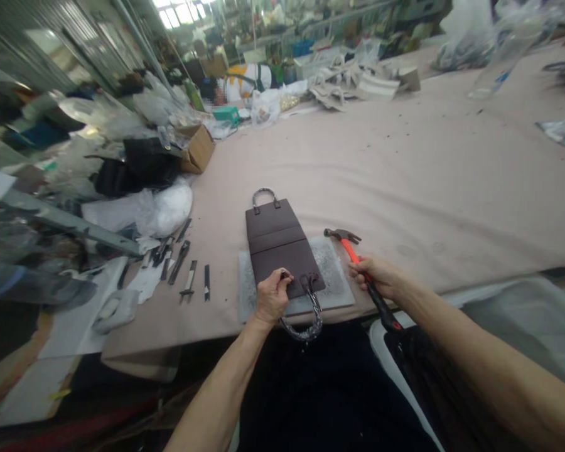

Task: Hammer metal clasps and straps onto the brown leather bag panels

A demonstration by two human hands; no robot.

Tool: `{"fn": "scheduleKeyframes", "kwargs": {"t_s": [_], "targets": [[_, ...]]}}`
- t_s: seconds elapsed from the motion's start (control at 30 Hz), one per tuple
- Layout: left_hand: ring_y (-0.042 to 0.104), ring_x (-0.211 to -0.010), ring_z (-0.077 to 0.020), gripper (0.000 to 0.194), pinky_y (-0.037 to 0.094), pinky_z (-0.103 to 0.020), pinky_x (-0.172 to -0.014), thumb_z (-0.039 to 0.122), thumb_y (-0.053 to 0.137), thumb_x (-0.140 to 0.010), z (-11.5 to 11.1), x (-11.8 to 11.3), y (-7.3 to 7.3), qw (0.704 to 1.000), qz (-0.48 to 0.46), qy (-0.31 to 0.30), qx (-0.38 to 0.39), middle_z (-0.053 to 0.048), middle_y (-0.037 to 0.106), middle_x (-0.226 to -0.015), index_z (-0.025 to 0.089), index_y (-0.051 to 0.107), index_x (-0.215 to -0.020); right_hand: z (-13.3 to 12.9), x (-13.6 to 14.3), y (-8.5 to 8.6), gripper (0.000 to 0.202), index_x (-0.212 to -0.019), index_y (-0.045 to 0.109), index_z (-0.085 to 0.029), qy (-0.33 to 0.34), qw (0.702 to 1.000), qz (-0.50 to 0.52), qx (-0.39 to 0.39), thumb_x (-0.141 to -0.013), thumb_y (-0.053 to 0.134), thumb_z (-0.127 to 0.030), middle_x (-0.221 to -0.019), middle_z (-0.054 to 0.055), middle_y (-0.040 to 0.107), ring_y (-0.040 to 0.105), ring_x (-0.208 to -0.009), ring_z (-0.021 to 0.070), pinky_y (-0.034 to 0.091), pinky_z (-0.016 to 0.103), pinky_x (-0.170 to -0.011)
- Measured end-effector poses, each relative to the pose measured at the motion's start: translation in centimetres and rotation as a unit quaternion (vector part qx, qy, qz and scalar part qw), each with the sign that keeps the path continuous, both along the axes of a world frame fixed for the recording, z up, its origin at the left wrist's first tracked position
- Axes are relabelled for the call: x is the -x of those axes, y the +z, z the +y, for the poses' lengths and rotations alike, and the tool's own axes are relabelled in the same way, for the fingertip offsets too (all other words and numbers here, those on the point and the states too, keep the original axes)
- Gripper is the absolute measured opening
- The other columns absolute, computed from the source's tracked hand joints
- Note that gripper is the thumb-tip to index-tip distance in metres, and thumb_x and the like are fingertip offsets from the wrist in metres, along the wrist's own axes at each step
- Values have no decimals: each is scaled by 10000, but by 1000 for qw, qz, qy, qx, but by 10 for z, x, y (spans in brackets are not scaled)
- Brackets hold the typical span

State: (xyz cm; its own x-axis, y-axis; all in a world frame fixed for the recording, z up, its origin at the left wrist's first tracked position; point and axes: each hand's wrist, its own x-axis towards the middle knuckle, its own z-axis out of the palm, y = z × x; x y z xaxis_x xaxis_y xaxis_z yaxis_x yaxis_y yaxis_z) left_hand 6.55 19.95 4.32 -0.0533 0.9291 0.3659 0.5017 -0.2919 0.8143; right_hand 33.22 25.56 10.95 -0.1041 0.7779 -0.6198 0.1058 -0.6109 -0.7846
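A dark brown handbag body [282, 251] lies opened out flat, with one wrapped handle [263, 190] at its far end and another wrapped handle [316, 323] hanging towards me. Beneath its near half is a grey slab [335, 276]. My left hand [272, 295] rests on the near panel by the handle's left end, thumb and forefinger pinched together; what is between them is too small to make out. To the right of the slab, my right hand [371, 274] is wrapped round the handle of a claw hammer [349, 249], its head pointing away from me.
Several narrow hand tools [188, 280] lie on the cloth-covered table [381, 163] left of the slab. Further left are plastic bags [169, 204], a black bag [139, 166] and a cardboard box [200, 149]. Grey cut pieces [353, 81] are heaped along the far edge.
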Motion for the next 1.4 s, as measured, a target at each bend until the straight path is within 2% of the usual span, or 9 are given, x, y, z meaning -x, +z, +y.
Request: {"fn": "scheduleKeyframes", "kwargs": {"t_s": [0.17, 0.27, 0.33, 0.47, 0.63, 0.77, 0.93, 1.13, 1.4], "targets": [[732, -775, -156, 117, 575, -255, -768, 223, 528, -935, 1, 0, 0, 1000, 1, -10, 2, -20, 761, -848, 215, 643, -922, -32, 28, 49, 248, -881, 489, -220, 27, 969, -124, -213, -989, 444, -440, -612, -50, 467, 414, -473, 112, 320, 239, -482], [736, -779, -161, 124, 578, -256, -765, 215, 528, -937, 1, 1, -3, 1000, 20, -16, -15, -29, 763, -856, 212, 651, -928, -53, 34, 66, 327, -882, 545, -202, 146, 832, -304, -440, -1004, 408, -473, -616, -5, 525, 472, -535, 148, 307, 272, -538], [738, -765, -166, 125, 578, -256, -746, 210, 531, -937, 1, 1, -6, 999, 26, -14, -32, -33, 764, -844, 209, 656, -931, -60, 34, 71, 293, -843, 547, -197, 236, 742, -398, -485, -1010, 403, -388, -591, 9, 529, 429, -497, 149, 232, 291, -520], [729, -728, -168, 118, 575, -253, -715, 217, 542, -938, 1, 1, -8, 999, 23, -12, -44, -30, 757, -809, 210, 658, -918, -64, 35, 82, 291, -789, 525, -205, 282, 651, -461, -534, -1032, 412, -320, -544, -4, 518, 362, -429, 136, 174, 306, -491], [730, -774, -162, 123, 575, -252, -764, 201, 540, -936, 0, 2, -6, 999, 22, -25, -34, -30, 758, -850, 212, 662, -932, -66, 43, 92, 342, -841, 523, -199, 87, 647, -417, -633, -1076, 317, -338, -573, -4, 526, 407, -454, 135, 261, 289, -505], [727, -748, -173, 128, 576, -257, -732, 224, 544, -936, 1, 3, -8, 999, 21, -20, -24, -43, 756, -827, 209, 670, -925, -65, 39, 81, 335, -776, 509, -205, 290, 633, -453, -556, -1050, 349, -315, -536, -1, 519, 342, -410, 132, 165, 315, -484], [724, -771, -166, 135, 572, -258, -768, 228, 531, -948, 0, 3, -9, 999, 22, -25, -17, -36, 752, -836, 210, 661, -914, -65, 34, 77, 329, -853, 539, -201, 225, 697, -472, -491, -1044, 339, -379, -587, 26, 532, 439, -488, 157, 232, 305, -528], [733, -787, -177, 145, 584, -274, -777, 241, 529, -942, -1, 3, -9, 999, 39, -25, 0, -45, 767, -867, 214, 671, -929, -52, 25, 75, 277, -882, 573, -210, 314, 712, -483, -401, -1005, 433, -414, -625, 34, 575, 420, -488, 159, 164, 334, -535], [717, -791, -165, 151, 574, -265, -787, 262, 525, -957, -3, 3, 4, 999, 30, -40, 11, -35, 752, -863, 210, 664, -928, 1, -19, 2, 363, -916, 636, -163, 209, 794, -507, -262, -1039, 366, -372, -780, 105, 679, 623, -719, 225, 396, 304, -648]]}}
